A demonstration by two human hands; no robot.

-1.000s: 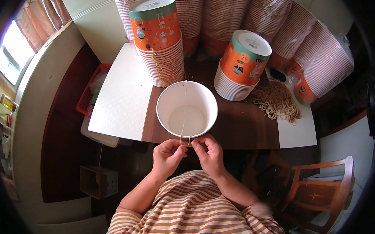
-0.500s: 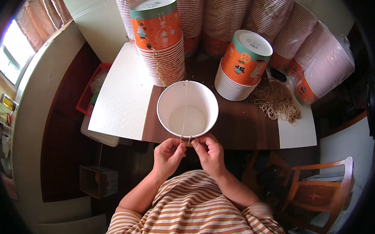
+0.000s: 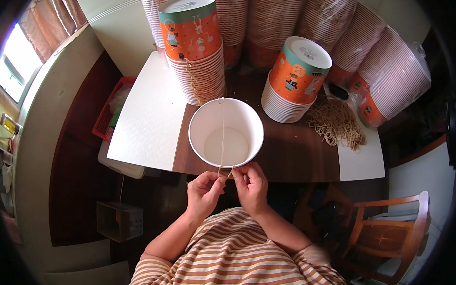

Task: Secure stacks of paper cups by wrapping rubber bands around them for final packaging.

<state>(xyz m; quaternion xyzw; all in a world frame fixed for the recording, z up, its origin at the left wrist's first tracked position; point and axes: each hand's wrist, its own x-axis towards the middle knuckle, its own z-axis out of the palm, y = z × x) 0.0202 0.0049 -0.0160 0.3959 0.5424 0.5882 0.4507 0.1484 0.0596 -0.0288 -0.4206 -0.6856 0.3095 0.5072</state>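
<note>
A white-lined paper bucket (image 3: 201, 131) stands with its mouth up at the table's front edge. A thin tan cord (image 3: 223, 128) crosses its mouth from the far rim to the near rim. At the near rim, my left hand (image 3: 203, 192) pinches the cord between thumb and fingertips. Close beside it, my right hand (image 3: 252, 186) is closed on another length of the cord, just below the rim. Whether a knot is there cannot be made out, as my fingers cover it.
Behind the bucket rises a tall stack of orange-and-green paper buckets (image 3: 194, 40), upside down; a shorter stack (image 3: 293, 82) is to its right. Loose tan cords (image 3: 338, 122) lie in a heap farther right. Plastic-wrapped bucket stacks (image 3: 324, 13) line the back. A wooden chair (image 3: 387, 237) stands lower right.
The bucket has shifted slightly left. My right hand has moved a little left and changed its hold on the cord, while my left hand stays almost in place.
</note>
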